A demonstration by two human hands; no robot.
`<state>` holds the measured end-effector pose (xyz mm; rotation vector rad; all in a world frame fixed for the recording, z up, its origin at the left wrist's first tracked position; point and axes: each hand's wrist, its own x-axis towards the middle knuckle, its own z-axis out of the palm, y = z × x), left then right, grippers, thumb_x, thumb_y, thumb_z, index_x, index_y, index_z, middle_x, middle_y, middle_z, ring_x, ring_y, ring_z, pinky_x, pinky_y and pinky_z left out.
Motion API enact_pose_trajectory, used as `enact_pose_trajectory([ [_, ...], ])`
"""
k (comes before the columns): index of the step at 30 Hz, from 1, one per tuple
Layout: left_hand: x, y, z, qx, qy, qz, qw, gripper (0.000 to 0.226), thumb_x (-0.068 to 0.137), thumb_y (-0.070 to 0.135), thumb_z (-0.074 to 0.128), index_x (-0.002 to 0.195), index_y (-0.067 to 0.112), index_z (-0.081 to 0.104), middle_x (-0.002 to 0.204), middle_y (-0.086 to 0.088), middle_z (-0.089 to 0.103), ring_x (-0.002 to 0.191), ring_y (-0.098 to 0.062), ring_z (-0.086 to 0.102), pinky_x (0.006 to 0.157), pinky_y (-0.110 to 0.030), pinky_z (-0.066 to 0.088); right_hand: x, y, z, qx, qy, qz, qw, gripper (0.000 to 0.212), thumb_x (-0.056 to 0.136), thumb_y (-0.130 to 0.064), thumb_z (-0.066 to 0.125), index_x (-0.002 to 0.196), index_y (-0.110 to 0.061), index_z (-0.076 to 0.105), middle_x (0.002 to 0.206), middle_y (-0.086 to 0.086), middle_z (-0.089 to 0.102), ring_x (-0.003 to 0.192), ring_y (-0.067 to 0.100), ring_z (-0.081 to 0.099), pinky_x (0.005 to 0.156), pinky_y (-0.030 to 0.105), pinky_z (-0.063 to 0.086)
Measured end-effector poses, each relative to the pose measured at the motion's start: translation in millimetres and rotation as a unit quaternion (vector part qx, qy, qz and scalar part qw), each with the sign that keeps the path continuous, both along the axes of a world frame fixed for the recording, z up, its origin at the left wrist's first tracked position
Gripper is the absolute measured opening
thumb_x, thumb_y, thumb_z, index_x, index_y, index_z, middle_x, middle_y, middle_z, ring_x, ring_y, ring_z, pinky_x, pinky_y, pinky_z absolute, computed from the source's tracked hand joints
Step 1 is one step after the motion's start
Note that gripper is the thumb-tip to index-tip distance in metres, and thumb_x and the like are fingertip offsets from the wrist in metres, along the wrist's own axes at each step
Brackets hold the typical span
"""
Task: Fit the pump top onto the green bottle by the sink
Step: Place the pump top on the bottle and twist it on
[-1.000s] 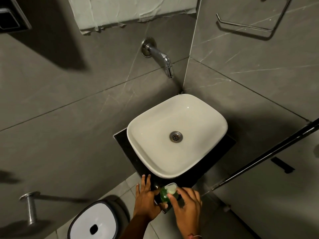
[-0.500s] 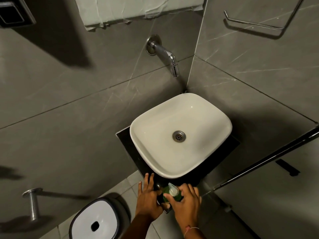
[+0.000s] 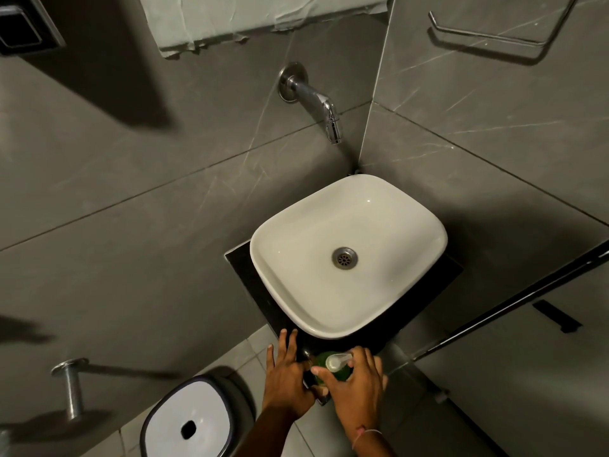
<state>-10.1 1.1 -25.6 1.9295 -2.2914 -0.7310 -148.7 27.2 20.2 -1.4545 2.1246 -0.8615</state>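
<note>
Green bottle (image 3: 342, 374) stands upright at the near corner of the dark surface (image 3: 244, 268), just in front of the white sink (image 3: 379, 291). Pump top (image 3: 336, 362) sits on its neck. Right hand (image 3: 357, 390) wraps the bottle, fingers closed around it. Left hand (image 3: 285, 379) rests beside the bottle, fingers extended, thumb against the bottle's side.

hands (image 3: 290, 379) 2 | green bottle (image 3: 341, 374) 1 | sink (image 3: 286, 255) 1 | tap (image 3: 316, 100) 1 | bin (image 3: 171, 413) 1
</note>
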Motion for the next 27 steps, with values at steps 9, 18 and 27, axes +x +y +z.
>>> enact_pose_trajectory([
  [9, 0, 1, -1, -0.005, 0.002, -0.004, 1.0, 0.04, 0.068, 0.058, 0.062, 0.097, 0.03, 0.068, 0.163, -0.001, -0.003, 0.144, -0.021, -0.025, 0.12, -0.051, -0.009, -7, -3, -3, -0.01, 0.001, 0.018, 1.0, 0.047, 0.05, -0.064, 0.078, 0.068, -0.033, 0.048, 0.075, -0.017, 0.05, 0.081, 0.012, 0.045, 0.07, 0.033, 0.032],
  [18, 0, 1, -3, -0.016, 0.0, -0.005, 1.0, 0.042, 0.068, 0.057, 0.065, 0.101, 0.031, 0.067, 0.163, -0.001, 0.0, 0.146, -0.023, -0.021, 0.12, -0.051, -0.008, -13, 0, 1, -0.01, 0.041, 0.052, 0.998, 0.034, 0.055, -0.046, 0.086, 0.079, -0.034, 0.064, 0.086, -0.017, 0.054, 0.092, 0.014, 0.047, 0.075, 0.033, 0.03],
  [27, 0, 2, -3, -0.024, -0.006, -0.01, 1.0, 0.046, 0.068, 0.057, 0.062, 0.106, 0.03, 0.067, 0.163, -0.002, -0.001, 0.144, -0.02, -0.025, 0.119, -0.051, -0.01, -14, 2, 0, -0.008, 0.022, 0.067, 0.997, 0.042, 0.058, -0.044, 0.082, 0.096, -0.043, 0.063, 0.096, -0.022, 0.054, 0.101, 0.01, 0.044, 0.077, 0.032, 0.025],
])
